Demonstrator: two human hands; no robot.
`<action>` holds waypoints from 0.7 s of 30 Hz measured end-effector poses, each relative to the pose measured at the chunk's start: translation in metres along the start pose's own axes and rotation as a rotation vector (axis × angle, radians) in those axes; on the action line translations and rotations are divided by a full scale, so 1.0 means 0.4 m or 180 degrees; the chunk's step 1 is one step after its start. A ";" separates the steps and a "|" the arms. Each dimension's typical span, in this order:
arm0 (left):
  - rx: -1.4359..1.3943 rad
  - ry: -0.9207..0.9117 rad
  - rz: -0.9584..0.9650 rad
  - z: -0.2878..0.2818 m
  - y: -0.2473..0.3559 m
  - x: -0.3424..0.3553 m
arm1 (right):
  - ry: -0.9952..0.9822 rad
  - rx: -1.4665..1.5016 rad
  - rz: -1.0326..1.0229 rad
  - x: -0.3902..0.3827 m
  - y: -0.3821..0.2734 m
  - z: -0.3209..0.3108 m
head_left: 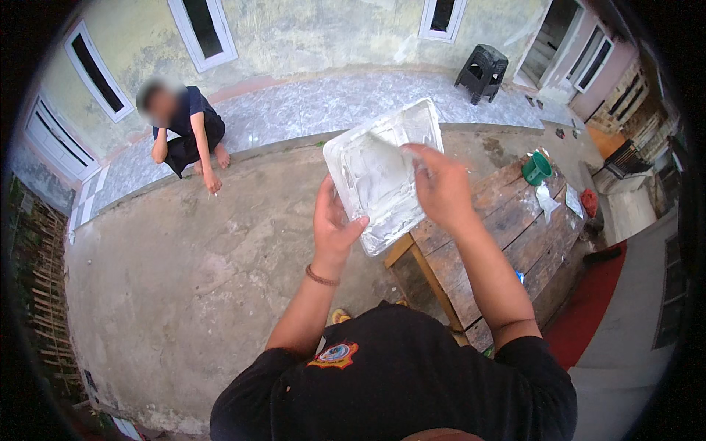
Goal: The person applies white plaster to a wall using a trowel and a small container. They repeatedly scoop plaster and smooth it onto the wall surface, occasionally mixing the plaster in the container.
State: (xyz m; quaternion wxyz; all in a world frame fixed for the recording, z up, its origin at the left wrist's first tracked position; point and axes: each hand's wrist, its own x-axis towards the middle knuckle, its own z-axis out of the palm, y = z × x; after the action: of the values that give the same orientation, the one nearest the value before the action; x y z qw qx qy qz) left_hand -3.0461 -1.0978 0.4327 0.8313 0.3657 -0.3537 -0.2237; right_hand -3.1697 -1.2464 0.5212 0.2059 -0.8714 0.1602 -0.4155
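Tray (379,173) held up between left hand (332,231) and right hand (441,187) — wooden table (507,228) below-right, cup (537,169) on its far end; stool (482,72) behind, seated person (187,132) far left.

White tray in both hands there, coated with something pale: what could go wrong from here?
1. The left hand pinches only the lower edge of the white tray, which is tilted out over bare concrete, not over the wooden table; it could slip and drop.
2. The right hand presses on the wet-looking white coating, so grip may be slick.
3. A person crouches nearby; drips or a dropped tray might reach them.
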 end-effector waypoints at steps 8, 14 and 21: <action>-0.0108 -0.0027 -0.0323 -0.030 0.010 0.009 | -0.0437 -0.0473 -0.1305 0.028 -0.035 -0.041; -0.0237 -0.0172 -0.0300 -0.031 0.015 0.012 | -0.0341 -0.0490 -0.1270 0.064 -0.018 -0.027; -0.0208 -0.0230 -0.0418 -0.040 0.019 0.002 | -0.0769 -0.0498 -0.1109 0.071 0.000 -0.045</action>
State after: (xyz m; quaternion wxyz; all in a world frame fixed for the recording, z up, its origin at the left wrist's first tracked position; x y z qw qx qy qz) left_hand -3.0326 -1.0863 0.4311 0.8131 0.3525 -0.3512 -0.3022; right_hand -3.1667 -1.2633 0.5502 0.0806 -0.9426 0.0133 -0.3237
